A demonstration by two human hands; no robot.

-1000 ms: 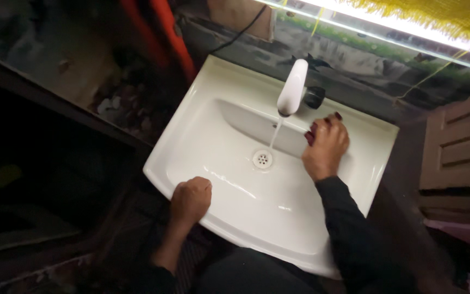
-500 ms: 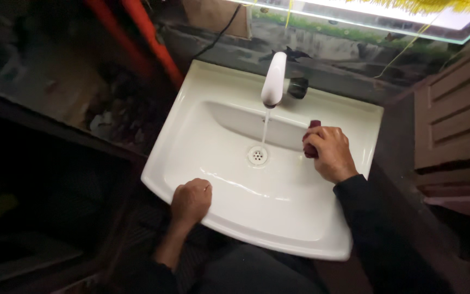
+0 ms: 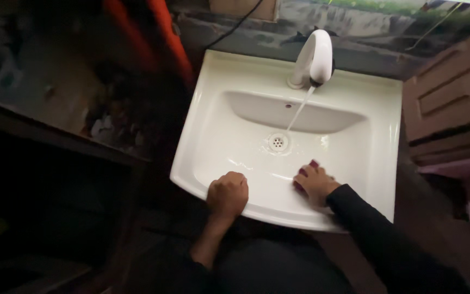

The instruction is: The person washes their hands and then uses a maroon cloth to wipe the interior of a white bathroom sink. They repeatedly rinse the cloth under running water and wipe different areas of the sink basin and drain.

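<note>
My left hand (image 3: 227,194) is balled into a fist on the front rim of the white sink (image 3: 379,163). My right hand (image 3: 314,183) presses a dark red cloth (image 3: 302,173) (mostly hidden under my fingers) against the basin's near wall. Behind, the white tap (image 3: 312,60) runs water toward the drain (image 3: 278,142).

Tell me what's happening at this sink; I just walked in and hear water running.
A person leans over a white ceramic washbasin. The left hand rests as a fist on its front rim. The right hand, in a dark sleeve, presses a small dark red thing against the basin's inner front wall. Water streams from the white curved tap toward the round metal drain.
</note>
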